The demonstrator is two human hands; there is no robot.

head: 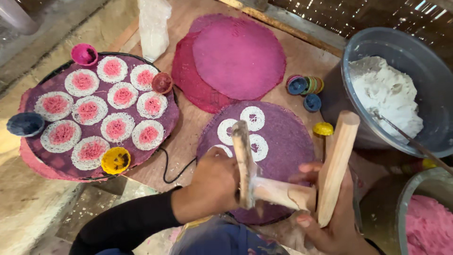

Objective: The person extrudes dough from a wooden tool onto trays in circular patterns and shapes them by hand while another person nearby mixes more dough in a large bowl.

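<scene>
Head view. Left hand [213, 182], black sleeve, grip closed round one handle of a wooden press [288, 167]; right hand [330, 222] grip closed round the opposite handle and the lower body of the tool. The press sits low in the frame, held above the near edge of a round purple mat [288, 137]. Four white lacy noodle discs [255, 118] already lie on that mat, clustered at its left half; the right half is bare.

To the left, a second purple mat on a dark round tray [101, 108] carries about eleven finished discs, white rims with pink centres. Small caps stand at its rim: pink, dark blue, yellow, reddish. Behind the working mat, a stack of plain pink mats [236, 56]. More small caps, blue and yellow, lie right of it. Grey bowl of white dough [387, 94] at far right; another bowl with pink dough [429, 226] at the lower right corner. All rest on a brown board [188, 137], not a desk.

Judgement: step in hand looks like squeezing white dough through the press to lay the next disc. The next move seems to call for both handles drawn together steadily, with the nozzle circling over a bare patch, clear of the discs already laid.
</scene>
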